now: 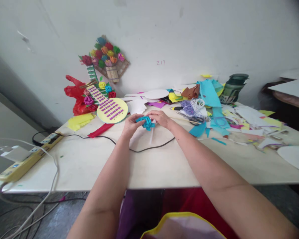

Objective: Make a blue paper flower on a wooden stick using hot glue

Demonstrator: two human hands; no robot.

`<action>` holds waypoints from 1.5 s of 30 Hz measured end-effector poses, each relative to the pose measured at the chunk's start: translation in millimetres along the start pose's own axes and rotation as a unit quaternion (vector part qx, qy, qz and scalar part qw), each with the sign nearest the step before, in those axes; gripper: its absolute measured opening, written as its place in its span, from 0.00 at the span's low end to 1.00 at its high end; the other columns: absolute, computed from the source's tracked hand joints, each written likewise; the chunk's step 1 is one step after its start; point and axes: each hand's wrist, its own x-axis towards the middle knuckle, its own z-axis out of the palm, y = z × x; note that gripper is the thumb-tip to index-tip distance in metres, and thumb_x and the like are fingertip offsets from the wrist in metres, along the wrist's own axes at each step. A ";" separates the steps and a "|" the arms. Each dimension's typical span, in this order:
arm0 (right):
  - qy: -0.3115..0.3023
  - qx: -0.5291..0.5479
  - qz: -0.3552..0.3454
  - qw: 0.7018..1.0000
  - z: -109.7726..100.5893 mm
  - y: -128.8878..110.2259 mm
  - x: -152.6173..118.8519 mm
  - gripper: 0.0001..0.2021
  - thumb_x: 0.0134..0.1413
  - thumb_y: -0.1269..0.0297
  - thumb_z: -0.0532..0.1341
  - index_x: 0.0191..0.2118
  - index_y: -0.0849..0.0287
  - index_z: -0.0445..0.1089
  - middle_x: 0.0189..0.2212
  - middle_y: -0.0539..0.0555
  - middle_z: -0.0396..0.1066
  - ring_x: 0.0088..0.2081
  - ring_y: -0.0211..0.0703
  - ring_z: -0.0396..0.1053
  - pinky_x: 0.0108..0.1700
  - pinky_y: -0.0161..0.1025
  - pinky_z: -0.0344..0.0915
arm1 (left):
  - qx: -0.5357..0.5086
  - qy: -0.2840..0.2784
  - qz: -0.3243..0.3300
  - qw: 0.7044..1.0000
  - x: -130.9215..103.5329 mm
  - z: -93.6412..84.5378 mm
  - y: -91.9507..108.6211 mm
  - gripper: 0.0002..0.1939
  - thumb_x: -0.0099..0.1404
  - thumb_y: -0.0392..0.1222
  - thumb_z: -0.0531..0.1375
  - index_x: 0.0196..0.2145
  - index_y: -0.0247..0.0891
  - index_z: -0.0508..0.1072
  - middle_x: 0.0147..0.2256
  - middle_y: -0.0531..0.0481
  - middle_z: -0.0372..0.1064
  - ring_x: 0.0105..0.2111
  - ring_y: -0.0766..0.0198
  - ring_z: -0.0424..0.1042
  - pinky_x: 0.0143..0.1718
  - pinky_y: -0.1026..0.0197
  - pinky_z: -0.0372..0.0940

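Note:
Above the middle of the table, a crumpled blue paper flower [147, 123] is held between both hands. My left hand [134, 124] pinches its left side, fingers closed. The fingers of my right hand [160, 118] are bent together at its upper right edge; a small red bit shows beside them. A thin white stick [151, 135] points down below the flower. Behind my left hand lies a round yellow piece with purple strips [112, 110], joined to a striped neck. A red paper strip [101, 130] lies to the left.
Scissors [195, 120], purple and white string [193, 107], blue crepe paper [210, 94] and scraps cover the right side. A dark green bottle [233, 89] stands behind. A power strip [35, 156] sits left; a black cable [139, 151] crosses the table. Paper flowers [107, 53] lean on the wall.

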 end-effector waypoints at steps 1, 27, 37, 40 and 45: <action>0.002 0.002 0.000 1.000 0.1 0.4 -0.1 0.14 0.49 0.66 0.54 0.37 0.63 0.75 0.29 0.52 0.71 0.32 0.38 0.66 0.37 0.35 0.63 | 0.000 0.000 0.000 1.000 0.0 0.0 0.0 0.21 0.40 0.45 0.74 0.31 0.34 0.76 0.28 0.48 0.74 0.27 0.63 0.73 0.32 0.59 0.68; 0.030 0.021 -0.001 0.999 2.3 4.8 0.8 0.08 0.45 0.66 0.58 0.30 0.62 0.73 0.24 0.49 0.69 0.29 0.36 0.65 0.34 0.35 0.63 | 0.082 0.010 0.053 0.995 2.5 0.7 -6.7 0.14 0.43 0.39 0.71 0.30 0.35 0.78 0.29 0.49 0.73 0.27 0.65 0.71 0.31 0.61 0.68; 0.040 0.107 0.104 0.988 0.7 5.1 0.9 0.03 0.40 0.69 0.62 0.25 0.62 0.71 0.21 0.49 0.67 0.23 0.34 0.63 0.24 0.32 0.59 | 0.153 -0.010 0.082 0.985 1.3 3.6 -6.3 0.10 0.45 0.36 0.68 0.29 0.38 0.78 0.26 0.51 0.73 0.24 0.65 0.70 0.28 0.62 0.67; 0.036 0.113 0.109 0.987 -0.8 9.4 2.4 0.03 0.39 0.70 0.63 0.25 0.62 0.72 0.21 0.49 0.68 0.23 0.34 0.64 0.23 0.31 0.58 | 0.157 -0.010 0.079 0.984 0.7 4.9 -4.6 0.10 0.44 0.36 0.68 0.29 0.38 0.78 0.26 0.51 0.73 0.24 0.65 0.70 0.28 0.62 0.67; 0.038 0.111 0.116 0.986 -1.4 10.2 3.1 0.03 0.38 0.71 0.63 0.25 0.62 0.72 0.19 0.48 0.67 0.22 0.34 0.63 0.22 0.31 0.57 | 0.162 -0.009 0.077 0.984 0.4 5.8 -4.2 0.10 0.44 0.35 0.68 0.29 0.37 0.78 0.25 0.51 0.73 0.23 0.65 0.70 0.27 0.62 0.66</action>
